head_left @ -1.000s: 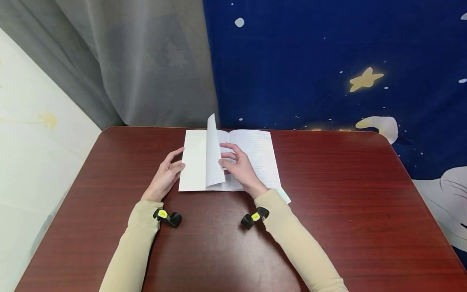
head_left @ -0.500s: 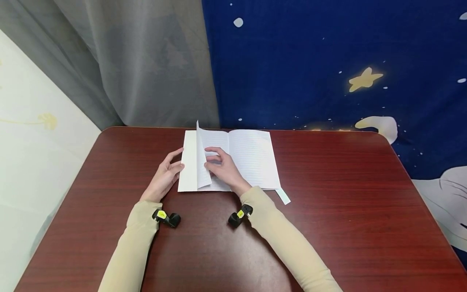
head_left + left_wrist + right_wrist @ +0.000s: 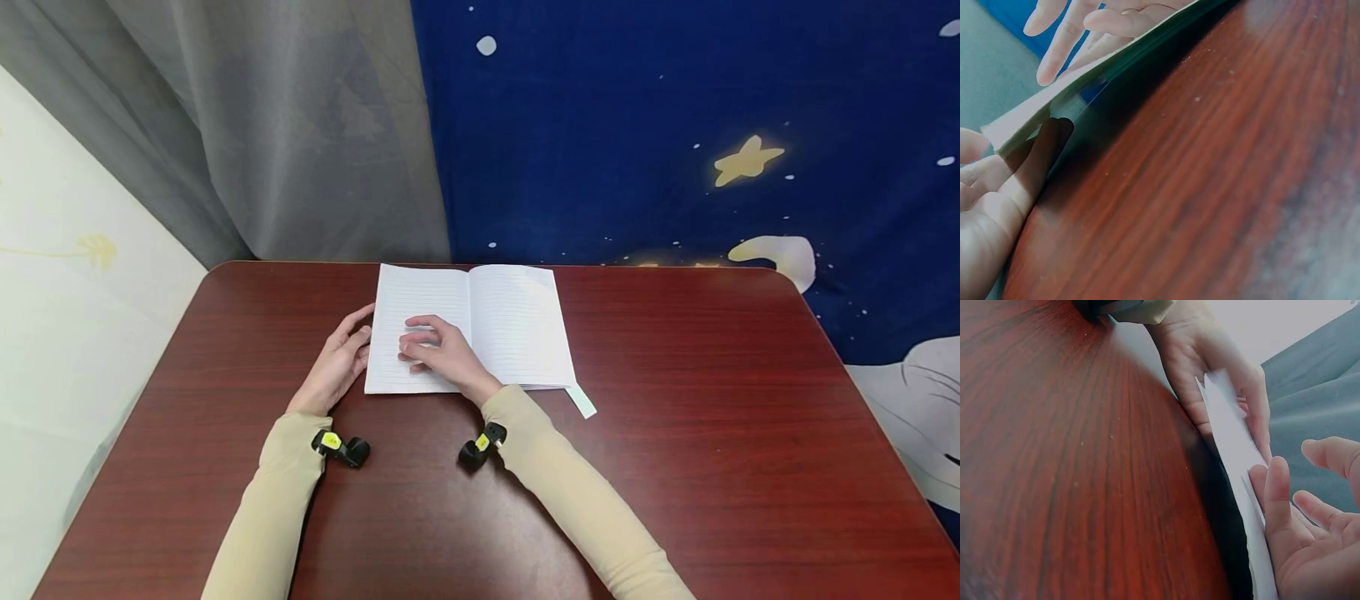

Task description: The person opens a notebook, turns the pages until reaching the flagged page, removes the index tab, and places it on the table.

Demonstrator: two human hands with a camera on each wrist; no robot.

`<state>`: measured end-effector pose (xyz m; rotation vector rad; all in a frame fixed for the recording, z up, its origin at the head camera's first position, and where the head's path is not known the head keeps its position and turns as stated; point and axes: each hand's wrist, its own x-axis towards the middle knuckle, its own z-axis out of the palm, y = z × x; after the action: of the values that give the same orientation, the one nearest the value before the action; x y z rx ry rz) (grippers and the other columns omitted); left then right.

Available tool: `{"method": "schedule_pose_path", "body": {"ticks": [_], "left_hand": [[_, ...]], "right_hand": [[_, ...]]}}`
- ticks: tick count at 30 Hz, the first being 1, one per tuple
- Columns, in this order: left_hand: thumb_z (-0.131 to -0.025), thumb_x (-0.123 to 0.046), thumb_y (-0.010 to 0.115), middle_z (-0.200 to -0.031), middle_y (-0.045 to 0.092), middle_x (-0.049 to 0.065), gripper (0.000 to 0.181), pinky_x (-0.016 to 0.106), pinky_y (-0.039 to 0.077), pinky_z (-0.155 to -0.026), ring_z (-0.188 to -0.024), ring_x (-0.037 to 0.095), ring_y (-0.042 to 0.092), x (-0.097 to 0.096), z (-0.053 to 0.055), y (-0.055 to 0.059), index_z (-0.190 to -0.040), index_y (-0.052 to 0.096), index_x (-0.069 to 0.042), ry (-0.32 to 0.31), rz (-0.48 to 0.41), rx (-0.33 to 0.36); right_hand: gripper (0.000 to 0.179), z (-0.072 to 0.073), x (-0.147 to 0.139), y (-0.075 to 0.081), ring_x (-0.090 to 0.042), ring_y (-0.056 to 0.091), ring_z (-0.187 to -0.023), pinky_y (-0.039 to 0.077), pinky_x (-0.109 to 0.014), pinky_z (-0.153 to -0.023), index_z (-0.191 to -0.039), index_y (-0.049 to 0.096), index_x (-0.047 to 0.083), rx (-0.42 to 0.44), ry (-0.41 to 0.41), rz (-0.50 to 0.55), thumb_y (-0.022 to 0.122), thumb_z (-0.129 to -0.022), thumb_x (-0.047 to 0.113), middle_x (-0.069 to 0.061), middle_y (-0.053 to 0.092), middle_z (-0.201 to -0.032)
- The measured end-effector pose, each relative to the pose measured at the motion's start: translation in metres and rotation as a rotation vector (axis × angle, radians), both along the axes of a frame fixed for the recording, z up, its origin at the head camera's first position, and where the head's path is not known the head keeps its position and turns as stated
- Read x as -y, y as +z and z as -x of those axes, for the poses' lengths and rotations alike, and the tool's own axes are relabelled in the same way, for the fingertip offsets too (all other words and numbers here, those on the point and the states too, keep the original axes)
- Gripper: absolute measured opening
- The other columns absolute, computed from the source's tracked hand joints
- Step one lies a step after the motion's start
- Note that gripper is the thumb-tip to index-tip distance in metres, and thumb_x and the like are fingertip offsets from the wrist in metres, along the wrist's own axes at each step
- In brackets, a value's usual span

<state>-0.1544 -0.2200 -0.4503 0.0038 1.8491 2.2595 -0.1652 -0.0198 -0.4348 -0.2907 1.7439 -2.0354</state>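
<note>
An open notebook (image 3: 521,333) with lined pages lies at the far side of the table, both pages spread flat. My left hand (image 3: 332,371) holds its left edge; in the left wrist view, fingers (image 3: 1054,140) of that hand reach under the cover, and the edge of the notebook (image 3: 1041,112) stands raised over the wood. Over the left page hovers my right hand (image 3: 446,354), fingers loosely bent and pinching nothing. The right wrist view shows the right hand (image 3: 1316,525) with spread fingers close to the sheets (image 3: 1238,462), the left hand (image 3: 1200,369) beyond.
A pale green strip (image 3: 582,401) sticks out from the notebook's lower right corner. The brown wooden table (image 3: 712,417) extends on both sides. Behind its far edge hang a grey curtain (image 3: 322,142) and a blue cloth with stars (image 3: 585,125).
My right hand moved left, turning a page over from upright until it lay flat on the left side, then let it go. The left hand stayed at the left edge.
</note>
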Motion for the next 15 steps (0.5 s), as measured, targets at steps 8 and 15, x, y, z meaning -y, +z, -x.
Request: {"method": "schedule_pose_path", "body": {"ticks": [8, 15], "left_hand": [[-0.102, -0.01, 0.05, -0.126, 0.054, 0.015, 0.059, 0.026, 0.052, -0.077, -0.098, 0.013, 0.063, -0.001, 0.0, -0.001, -0.153, 0.022, -0.015, -0.003, 0.116, -0.011], [-0.098, 0.003, 0.05, -0.124, 0.056, 0.017, 0.064, 0.027, 0.053, -0.075, -0.094, 0.014, 0.065, -0.001, -0.002, 0.0, -0.153, 0.023, -0.015, 0.0, 0.14, -0.034]], "right_hand": [[0.037, -0.002, -0.007, -0.001, -0.031, 0.067, -0.097, 0.055, -0.033, -0.072, -0.129, 0.051, -0.006, -0.021, 0.006, -0.011, 0.06, -0.094, 0.002, -0.023, 0.063, -0.114], [0.037, -0.005, -0.02, 0.004, -0.036, 0.065, -0.1, 0.055, -0.035, -0.072, -0.129, 0.051, -0.007, -0.051, 0.001, -0.022, 0.059, -0.094, 0.0, -0.027, 0.061, -0.118]]}}
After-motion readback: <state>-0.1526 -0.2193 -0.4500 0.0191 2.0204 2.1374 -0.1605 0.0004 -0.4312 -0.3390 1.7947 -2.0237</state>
